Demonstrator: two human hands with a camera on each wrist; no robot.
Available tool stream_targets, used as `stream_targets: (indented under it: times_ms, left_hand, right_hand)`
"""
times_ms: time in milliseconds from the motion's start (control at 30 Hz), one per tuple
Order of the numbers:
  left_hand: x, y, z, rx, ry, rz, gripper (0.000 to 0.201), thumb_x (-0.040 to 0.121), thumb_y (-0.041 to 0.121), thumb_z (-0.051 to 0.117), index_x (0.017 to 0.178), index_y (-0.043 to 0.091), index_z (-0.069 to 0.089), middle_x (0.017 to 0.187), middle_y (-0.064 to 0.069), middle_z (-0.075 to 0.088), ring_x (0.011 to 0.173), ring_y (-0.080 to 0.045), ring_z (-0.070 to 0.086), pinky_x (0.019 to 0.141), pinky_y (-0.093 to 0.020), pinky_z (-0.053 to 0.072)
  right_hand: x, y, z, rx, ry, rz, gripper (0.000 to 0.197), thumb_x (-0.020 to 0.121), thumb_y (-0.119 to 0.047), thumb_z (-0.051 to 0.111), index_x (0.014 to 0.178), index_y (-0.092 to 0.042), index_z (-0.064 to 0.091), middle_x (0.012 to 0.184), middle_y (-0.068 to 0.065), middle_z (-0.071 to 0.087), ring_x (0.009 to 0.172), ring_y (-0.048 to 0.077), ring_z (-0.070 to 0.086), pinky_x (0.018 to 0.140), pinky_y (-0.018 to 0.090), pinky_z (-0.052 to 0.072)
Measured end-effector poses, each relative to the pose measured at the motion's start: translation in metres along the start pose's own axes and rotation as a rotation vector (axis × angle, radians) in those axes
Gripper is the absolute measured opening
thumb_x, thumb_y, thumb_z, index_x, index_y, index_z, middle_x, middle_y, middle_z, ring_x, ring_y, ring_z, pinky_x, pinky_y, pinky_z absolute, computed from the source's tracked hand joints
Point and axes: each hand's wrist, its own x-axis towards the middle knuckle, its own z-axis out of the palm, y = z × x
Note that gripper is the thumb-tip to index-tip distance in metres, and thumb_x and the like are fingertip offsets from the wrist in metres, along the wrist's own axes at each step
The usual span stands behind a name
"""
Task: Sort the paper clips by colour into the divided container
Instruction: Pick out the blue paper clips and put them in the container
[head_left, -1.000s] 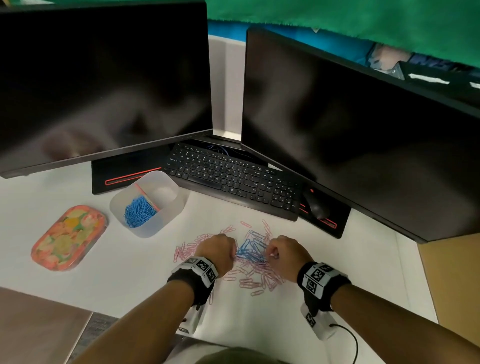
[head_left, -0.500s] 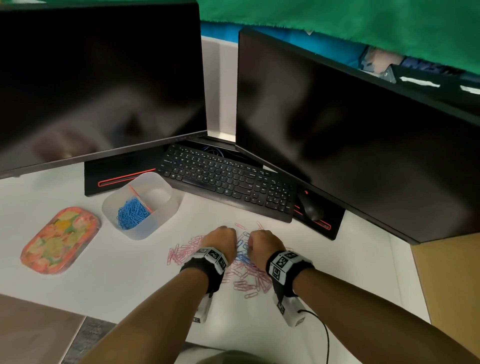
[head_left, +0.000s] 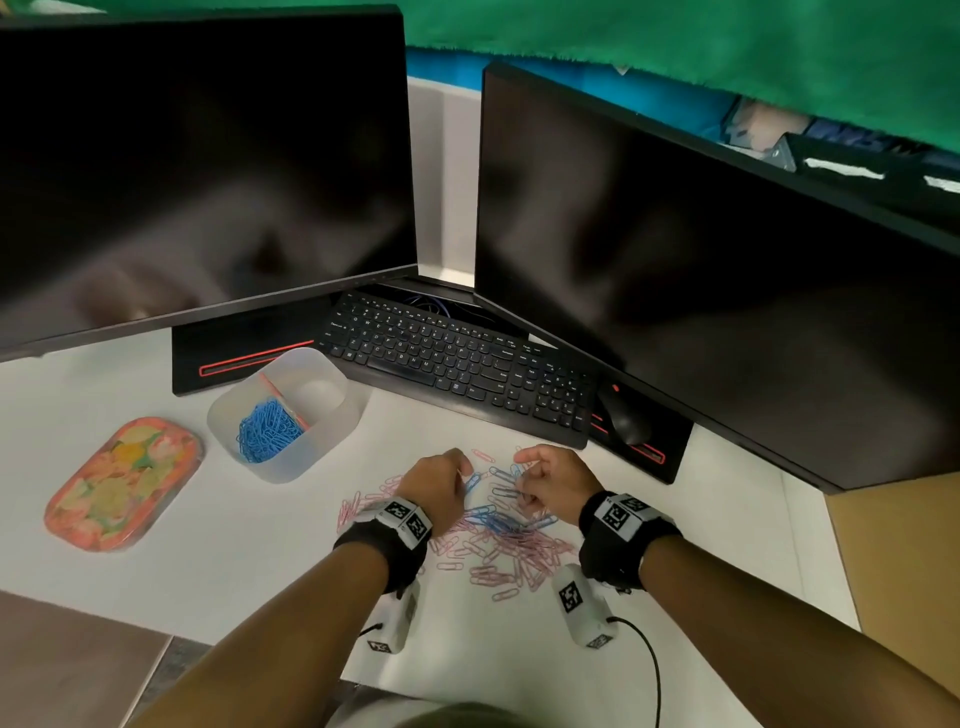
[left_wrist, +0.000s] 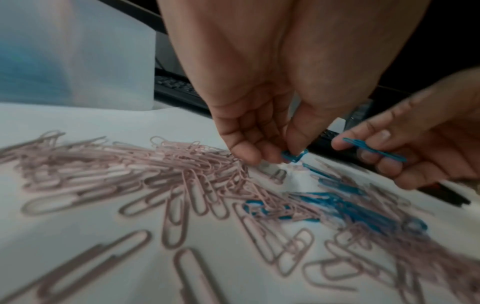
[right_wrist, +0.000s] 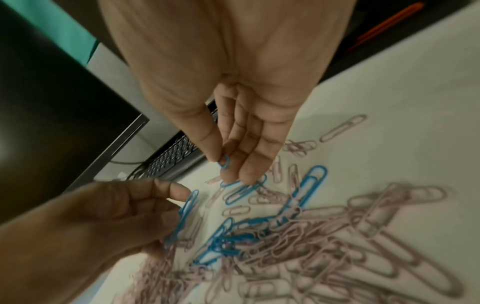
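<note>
Your hands have parted: left hand (left_wrist: 262, 131) and right hand (right_wrist: 233, 131) each pinch a blue clip (left_wrist: 293, 156), bound for the container (head_left: 283, 415).

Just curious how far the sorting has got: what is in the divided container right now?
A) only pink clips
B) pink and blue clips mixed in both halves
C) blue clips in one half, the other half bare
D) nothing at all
C: in the head view the container holds a heap of blue clips on one side of its divider, and the other half looks bare.
</note>
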Motion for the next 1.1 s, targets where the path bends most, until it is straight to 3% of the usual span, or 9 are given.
stream_targets:
  times_ms: [67,233,400,533,600,700,833,1000,1100]
  left_hand:
    - [0.002,-0.005,0.0,-0.103,-0.004,-0.015,0.029,0.092,0.01,0.041,0.113,0.019,0.059,0.1,-0.009,0.067,0.086,-0.025,0.063,0.073,-0.026,0.048]
    - [-0.001,-0.009,0.0,-0.564,-0.036,-0.126,0.034,0.091,-0.003,0.038,0.081,0.019,0.061,0.08,-0.007,0.062,0.063,-0.015,0.059,0.058,-0.022,0.048]
    - [-0.009,-0.004,-0.012,-0.939,-0.062,-0.173,0.033,0.09,-0.011,0.033,0.084,0.005,0.061,0.074,-0.007,0.061,0.056,-0.016,0.055,0.054,-0.024,0.047]
    - [-0.013,-0.007,-0.012,-1.117,-0.078,-0.18,0.022,0.091,-0.008,0.045,0.097,0.001,0.064,0.076,-0.012,0.066,0.058,-0.018,0.059,0.056,-0.026,0.051]
    - [-0.013,-0.01,-0.012,-1.106,-0.066,-0.168,0.016,0.094,-0.002,0.049,0.098,0.0,0.064,0.075,-0.011,0.066,0.058,-0.017,0.06,0.056,-0.025,0.052]
    - [-0.011,-0.012,-0.012,-1.038,-0.05,-0.182,0.018,0.097,-0.001,0.045,0.096,0.001,0.063,0.074,-0.012,0.067,0.056,-0.015,0.06,0.055,-0.023,0.052]
    - [-0.008,-0.011,-0.011,-0.966,0.006,-0.242,0.021,0.092,-0.001,0.043,0.078,0.007,0.057,0.062,-0.007,0.057,0.047,-0.017,0.046,0.044,-0.022,0.037]
    - [-0.003,-0.01,-0.006,-0.698,0.058,-0.267,0.038,0.093,0.029,0.051,0.057,0.018,0.049,0.054,0.001,0.047,0.055,-0.021,0.044,0.06,-0.027,0.036]
    - [-0.001,-0.01,-0.006,-0.636,0.084,-0.254,0.039,0.092,0.026,0.047,0.055,0.018,0.049,0.057,-0.001,0.049,0.066,-0.024,0.047,0.067,-0.031,0.038]
  right_hand:
    - [0.0,0.0,-0.002,0.124,-0.067,0.02,0.018,0.089,0.005,0.055,0.099,-0.009,0.061,0.076,0.015,0.062,0.062,0.021,0.063,0.065,0.035,0.056]
    - [-0.001,-0.002,-0.005,0.265,-0.043,0.072,0.021,0.083,0.011,0.047,0.087,-0.006,0.058,0.074,0.013,0.06,0.052,0.019,0.057,0.048,0.026,0.043]
    - [0.011,-0.006,-0.007,0.003,0.009,0.058,0.017,0.08,-0.002,0.053,0.083,-0.018,0.058,0.085,0.014,0.066,0.056,0.016,0.053,0.048,0.022,0.037]
    - [0.017,-0.006,-0.006,-0.121,0.054,0.018,0.021,0.08,-0.006,0.061,0.079,-0.026,0.06,0.094,0.002,0.064,0.072,0.012,0.057,0.058,0.019,0.041]
    - [0.017,-0.006,-0.007,-0.162,0.071,0.003,0.021,0.079,-0.006,0.063,0.079,-0.026,0.061,0.098,0.0,0.064,0.082,0.014,0.059,0.063,0.019,0.042]
    - [0.015,-0.004,-0.007,-0.296,0.104,-0.033,0.018,0.082,-0.004,0.058,0.086,-0.02,0.062,0.093,0.0,0.063,0.081,0.013,0.058,0.059,0.014,0.04]
    - [0.012,-0.004,-0.002,-0.514,0.083,-0.136,0.02,0.083,-0.005,0.052,0.093,-0.02,0.062,0.09,0.001,0.061,0.082,0.019,0.06,0.069,0.023,0.045]
    - [0.004,-0.002,0.013,-0.722,0.004,-0.276,0.017,0.081,-0.008,0.056,0.091,-0.021,0.061,0.098,0.001,0.064,0.089,0.022,0.06,0.079,0.032,0.052]
    - [0.005,-0.003,0.015,-0.716,0.007,-0.254,0.022,0.081,-0.002,0.053,0.09,-0.019,0.062,0.096,0.001,0.063,0.087,0.022,0.06,0.078,0.032,0.053]
